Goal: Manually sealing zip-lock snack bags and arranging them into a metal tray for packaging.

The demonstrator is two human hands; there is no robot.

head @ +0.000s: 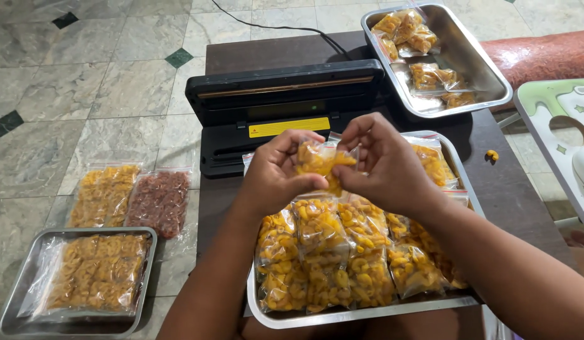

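Both hands are up in the middle, over the near tray [367, 311]. The left hand [276, 173] and the right hand [383, 164] each pinch one small clear bag [320, 160] of yellow snacks, fingers closed on its top, so the bag hangs between them just in front of the black sealer [267, 113]. The sealer sits on a dark table [512, 182] with its lid up. The near tray below the hands is full of small snack bags [333, 258], packed side by side. They look filled, but I cannot tell if their tops are shut yet. The far tray [475, 56], on the right past the sealer, has only a few bags [418, 44] in it, with lots of bare metal showing. So it looks like just a little is done and most bags are left. One loose snack [492, 154] lies on the table to the right. On the floor to the left lie two big bags [131, 198], one yellow and one reddish brown, and a floor tray [15, 296] nearer to us holds another big bag of yellow snacks.
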